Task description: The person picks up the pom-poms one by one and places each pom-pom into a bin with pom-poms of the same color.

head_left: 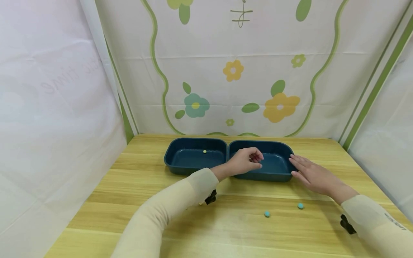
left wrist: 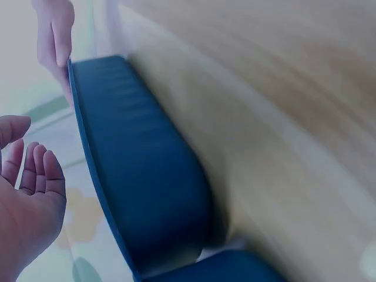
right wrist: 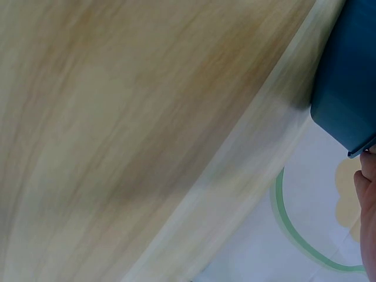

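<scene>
Over the near left part of a dark blue rectangular tray [head_left: 274, 177], my left hand [head_left: 243, 161] hovers with its fingers loosely bent. The left wrist view shows the palm of that left hand [left wrist: 32, 208] with nothing in it, beside the tray's wall [left wrist: 138, 153]. My right hand [head_left: 313, 175] has its fairly straight fingers at the tray's right end. In the right wrist view those fingers [right wrist: 367, 170] are right at the rim. A second dark blue tray [head_left: 179, 170] stands against the first one's left side, with a small pale yellow piece [head_left: 204, 151] inside.
Two small turquoise pieces, one [head_left: 266, 214] nearer the middle and one [head_left: 300, 205] farther right, lie on the wooden table [head_left: 238, 236]. Tiny yellow bits [head_left: 201, 204] show beside the left sleeve, partly hidden. A flower-printed cloth [head_left: 213, 82] hangs behind; white cloth encloses both sides.
</scene>
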`<state>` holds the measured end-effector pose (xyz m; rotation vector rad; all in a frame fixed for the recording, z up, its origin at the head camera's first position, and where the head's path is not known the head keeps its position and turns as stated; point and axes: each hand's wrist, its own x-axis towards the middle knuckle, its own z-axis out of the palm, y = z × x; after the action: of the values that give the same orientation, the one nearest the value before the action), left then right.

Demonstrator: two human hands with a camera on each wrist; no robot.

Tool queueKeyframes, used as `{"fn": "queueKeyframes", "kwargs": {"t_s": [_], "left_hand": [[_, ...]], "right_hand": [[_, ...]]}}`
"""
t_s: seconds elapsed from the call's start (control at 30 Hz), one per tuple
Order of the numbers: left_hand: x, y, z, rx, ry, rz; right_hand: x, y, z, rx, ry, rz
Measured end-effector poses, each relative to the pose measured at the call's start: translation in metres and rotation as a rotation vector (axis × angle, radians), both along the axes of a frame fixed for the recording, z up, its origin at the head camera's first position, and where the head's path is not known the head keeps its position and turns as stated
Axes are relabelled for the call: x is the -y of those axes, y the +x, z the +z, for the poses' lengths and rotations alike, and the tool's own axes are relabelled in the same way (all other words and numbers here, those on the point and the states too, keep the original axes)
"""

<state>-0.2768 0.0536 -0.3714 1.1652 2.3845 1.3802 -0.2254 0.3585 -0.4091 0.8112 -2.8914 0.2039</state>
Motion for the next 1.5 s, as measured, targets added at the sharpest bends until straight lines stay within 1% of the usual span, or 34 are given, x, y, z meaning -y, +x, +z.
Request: {"fn": "queueKeyframes", "kwargs": {"t_s": [0.17, 0.47, 0.63, 0.77, 0.93, 1.1, 1.27, 1.43, 1.5], "left_hand": [[-0.001, 0.011, -0.005, 0.048, -0.001, -0.054], [-0.007, 0.025, -0.016, 0.098, -0.060, -0.092], [-0.011, 0.035, -0.024, 0.080, -0.089, -0.139], [-0.012, 0.041, -0.031, 0.055, -0.128, -0.161], [-0.014, 0.049, -0.036, 0.063, -0.164, -0.170], [-0.016, 0.056, -0.042, 0.054, -0.208, -0.209], [-0.018, 0.061, -0.046, 0.053, -0.240, -0.238], [-0.020, 0.064, -0.051, 0.038, -0.267, -0.273], [-0.020, 0.065, -0.053, 0.046, -0.274, -0.293]], "right_hand": [[0.001, 0.000, 0.000, -0.003, 0.000, -0.001], [0.000, -0.002, -0.002, -0.015, 0.002, 0.000], [-0.001, -0.002, -0.002, -0.017, 0.003, -0.003], [-0.001, -0.001, -0.002, -0.009, 0.001, -0.010], [0.000, -0.001, -0.002, -0.010, -0.004, -0.010], [-0.001, 0.000, -0.002, -0.023, -0.006, -0.005], [-0.001, -0.001, -0.003, -0.022, -0.007, -0.002], [-0.001, -0.002, -0.003, -0.020, -0.010, -0.003], [-0.002, -0.002, -0.003, -0.018, -0.009, -0.004]]}}
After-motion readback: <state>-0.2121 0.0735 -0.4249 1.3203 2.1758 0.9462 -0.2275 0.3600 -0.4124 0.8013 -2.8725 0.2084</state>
